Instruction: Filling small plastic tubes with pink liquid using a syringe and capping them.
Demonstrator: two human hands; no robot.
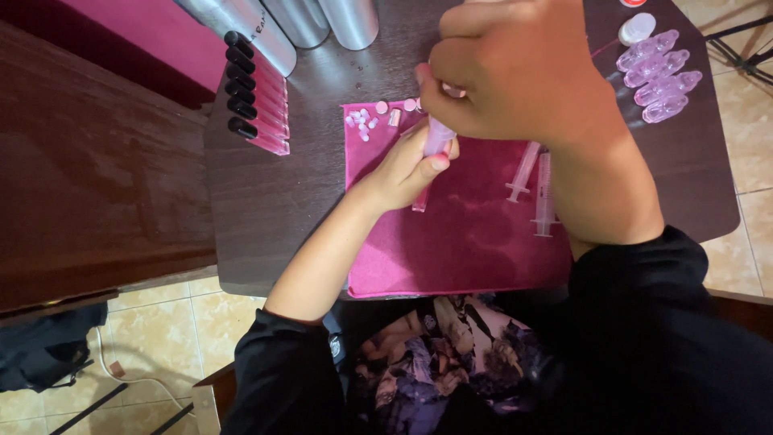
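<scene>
My left hand (407, 165) grips a small pink tube (436, 138); right hand (515, 68) pinches closed at its top. Light, slippery plastic, I'd hold mid-body.

Five black-capped pink tubes (259, 95) lie in a row. Four clear pink vials (659, 74) sit together at the far right. Two syringes (535, 181) rest on one pink cloth (451, 250). Three silver cans (302, 20) stand at the back. Small caps (364, 121) are too tiny to count.
</scene>
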